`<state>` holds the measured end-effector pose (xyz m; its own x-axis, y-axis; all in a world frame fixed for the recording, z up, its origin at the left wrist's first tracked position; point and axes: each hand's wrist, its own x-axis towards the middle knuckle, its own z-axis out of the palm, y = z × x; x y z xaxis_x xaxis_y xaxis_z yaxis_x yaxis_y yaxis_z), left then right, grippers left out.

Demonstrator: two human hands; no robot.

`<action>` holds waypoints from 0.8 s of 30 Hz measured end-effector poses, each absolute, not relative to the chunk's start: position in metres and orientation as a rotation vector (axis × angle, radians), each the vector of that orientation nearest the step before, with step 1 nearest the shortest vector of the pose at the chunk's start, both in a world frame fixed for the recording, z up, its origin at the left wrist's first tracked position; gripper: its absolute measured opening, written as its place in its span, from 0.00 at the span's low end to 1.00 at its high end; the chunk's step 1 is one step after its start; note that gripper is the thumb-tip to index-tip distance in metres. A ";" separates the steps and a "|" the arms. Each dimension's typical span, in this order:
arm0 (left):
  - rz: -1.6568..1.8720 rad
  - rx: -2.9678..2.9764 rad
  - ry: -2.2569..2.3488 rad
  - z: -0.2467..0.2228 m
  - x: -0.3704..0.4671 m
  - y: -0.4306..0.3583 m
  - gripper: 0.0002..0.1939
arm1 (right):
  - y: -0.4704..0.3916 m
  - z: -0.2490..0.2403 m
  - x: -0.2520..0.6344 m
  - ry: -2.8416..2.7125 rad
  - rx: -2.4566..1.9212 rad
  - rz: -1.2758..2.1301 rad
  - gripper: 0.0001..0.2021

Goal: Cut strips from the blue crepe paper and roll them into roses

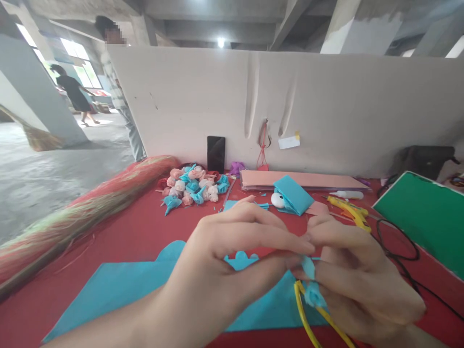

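Observation:
My left hand reaches in from the lower left, its thumb and fingertips pinched on the upper end of a small blue paper piece. On the right, my right hand has its fingers closed round the same piece, which is twisted and bunched lower down. Yellow handles of a tool hang just below the piece, by my right hand; whether that hand holds them is unclear. Beneath both hands lie blue paper sheets with some scalloped edges.
A pile of pink, white and blue paper flowers sits behind, near a black phone. Farther right are folded blue paper, a yellow glue gun, cables and a green board. Two people stand beyond the white partition.

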<state>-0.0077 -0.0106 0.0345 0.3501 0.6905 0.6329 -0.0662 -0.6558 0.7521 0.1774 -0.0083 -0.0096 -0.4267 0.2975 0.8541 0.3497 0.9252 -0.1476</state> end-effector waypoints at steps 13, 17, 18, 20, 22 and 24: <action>1.239 1.741 0.636 0.029 -0.008 -0.008 0.07 | -0.011 0.004 0.179 -2.056 -0.493 -0.230 0.10; 1.175 1.646 0.620 0.027 -0.006 -0.008 0.09 | -0.013 0.005 0.174 -2.038 -0.476 -0.210 0.09; 1.176 1.643 0.618 0.026 -0.006 -0.008 0.10 | -0.013 0.006 0.173 -2.031 -0.476 -0.211 0.09; 1.174 1.636 0.611 0.024 -0.005 -0.008 0.11 | -0.014 0.005 0.173 -2.010 -0.477 -0.204 0.08; 1.161 1.624 0.613 0.022 -0.005 -0.007 0.10 | -0.013 0.004 0.172 -1.989 -0.475 -0.181 0.08; 1.159 1.619 0.615 0.021 -0.004 -0.006 0.10 | -0.012 0.002 0.172 -1.981 -0.482 -0.152 0.08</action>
